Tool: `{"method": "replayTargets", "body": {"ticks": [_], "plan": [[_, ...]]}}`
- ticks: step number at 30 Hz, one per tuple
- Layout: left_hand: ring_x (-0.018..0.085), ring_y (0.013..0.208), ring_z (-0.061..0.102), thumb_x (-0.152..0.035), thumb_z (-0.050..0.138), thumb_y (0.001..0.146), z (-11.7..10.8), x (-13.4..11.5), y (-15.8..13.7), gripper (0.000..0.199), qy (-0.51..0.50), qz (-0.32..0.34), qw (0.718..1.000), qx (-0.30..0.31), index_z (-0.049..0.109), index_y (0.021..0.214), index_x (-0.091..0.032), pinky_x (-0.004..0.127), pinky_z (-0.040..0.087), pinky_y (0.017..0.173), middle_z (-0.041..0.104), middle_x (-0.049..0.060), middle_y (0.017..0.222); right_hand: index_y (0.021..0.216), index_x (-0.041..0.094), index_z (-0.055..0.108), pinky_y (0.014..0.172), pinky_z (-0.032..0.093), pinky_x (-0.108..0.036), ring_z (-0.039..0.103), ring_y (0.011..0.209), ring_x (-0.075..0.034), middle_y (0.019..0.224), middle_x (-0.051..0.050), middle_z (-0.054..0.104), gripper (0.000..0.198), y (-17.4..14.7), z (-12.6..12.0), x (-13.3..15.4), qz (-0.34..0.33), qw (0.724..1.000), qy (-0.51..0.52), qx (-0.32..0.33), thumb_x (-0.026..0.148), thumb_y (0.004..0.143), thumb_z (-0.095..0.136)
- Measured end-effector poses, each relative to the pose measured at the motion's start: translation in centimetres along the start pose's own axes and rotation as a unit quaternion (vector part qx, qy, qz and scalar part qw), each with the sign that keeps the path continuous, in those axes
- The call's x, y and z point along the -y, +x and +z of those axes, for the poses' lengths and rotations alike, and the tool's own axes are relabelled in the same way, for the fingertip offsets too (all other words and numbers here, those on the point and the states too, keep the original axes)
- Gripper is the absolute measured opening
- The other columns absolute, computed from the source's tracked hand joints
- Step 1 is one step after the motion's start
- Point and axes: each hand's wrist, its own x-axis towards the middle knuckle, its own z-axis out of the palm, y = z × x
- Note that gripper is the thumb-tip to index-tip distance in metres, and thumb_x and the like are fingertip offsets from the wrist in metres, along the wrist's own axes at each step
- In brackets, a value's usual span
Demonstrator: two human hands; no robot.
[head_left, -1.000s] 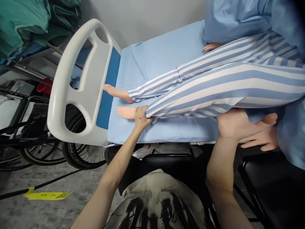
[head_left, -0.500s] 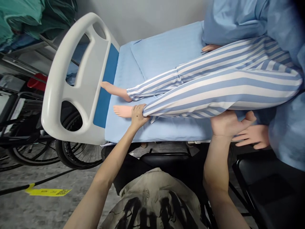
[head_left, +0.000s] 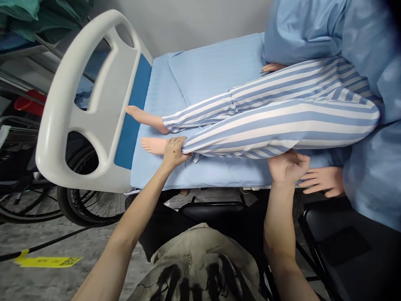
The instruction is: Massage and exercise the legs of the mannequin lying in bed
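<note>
Far left: green cloth (head_left: 56, 23) on a rack, red item (head_left: 29, 102) below it, then a wheelchair wheel (head_left: 64, 207) close behind the footboard (head_left: 109, 96). Floor there carries a black cord (head_left: 59, 240) with a yellow tag (head_left: 48, 262). Footboard closes off the bed (head_left: 203, 69) at the feet; toes of the far foot (head_left: 144, 117) overlap its blue strip in view, contact cannot be told. Near foot (head_left: 153, 145) points the same way, on the sheet side of the strip.

Left hand (head_left: 174, 150) wraps the ankle of the near leg (head_left: 266, 129), fingers over the top, at the hem of the striped trousers. Grip: closed round the ankle. Near leg lies along the bed's near side, far leg (head_left: 216, 104) behind it.

Right hand (head_left: 288, 166) sits against the underside of the near leg, around the knee. Fingers partly hidden; cannot tell whether it grips. Just right of it, a manikin hand (head_left: 328, 179) spreads at the bed edge, crowding that side. Blue cloth (head_left: 372, 175) fills the far right, black chair (head_left: 347, 234) below
</note>
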Motion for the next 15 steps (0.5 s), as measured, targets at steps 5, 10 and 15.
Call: {"method": "replayTargets", "body": {"ticks": [5, 10, 15], "plan": [[0.035, 0.114, 0.058, -0.028, 0.064, 0.066, -0.6, 1.5, -0.3, 0.055, 0.033, -0.002, 0.999, -0.026, 0.059, 0.119, -0.016, 0.046, 0.042, 0.100, 0.066, 0.014, 0.118, 0.080, 0.023, 0.062, 0.088, 0.059, -0.040, 0.066, 0.098, -0.022, 0.087, 0.000, 0.069, 0.018, 0.1, 0.5, -0.3, 0.010, 1.000, 0.020, -0.008, 0.026, 0.064, 0.053], [0.033, 0.113, 0.056, -0.031, 0.061, 0.072, -0.7, 3.7, -0.8, 0.045, 0.043, -0.009, 0.999, -0.003, 0.057, 0.115, -0.018, 0.048, 0.039, 0.100, 0.065, 0.012, 0.113, 0.092, 0.021, 0.061, 0.072, 0.059, -0.035, 0.066, 0.096, -0.022, 0.095, -0.003, 0.069, 0.028, 0.2, 0.3, -1.1, 0.047, 0.996, 0.073, -0.011, 0.023, 0.065, 0.053], [0.036, 0.111, 0.053, -0.032, 0.060, 0.076, -0.8, 5.2, -1.8, 0.038, 0.067, -0.037, 0.997, 0.002, 0.057, 0.111, -0.019, 0.054, 0.035, 0.100, 0.064, 0.015, 0.109, 0.096, 0.023, 0.062, 0.078, 0.058, -0.035, 0.065, 0.098, -0.019, 0.098, 0.000, 0.069, 0.039, 1.0, -1.3, -2.9, 0.056, 0.998, 0.019, -0.007, 0.016, 0.060, 0.048]]}}
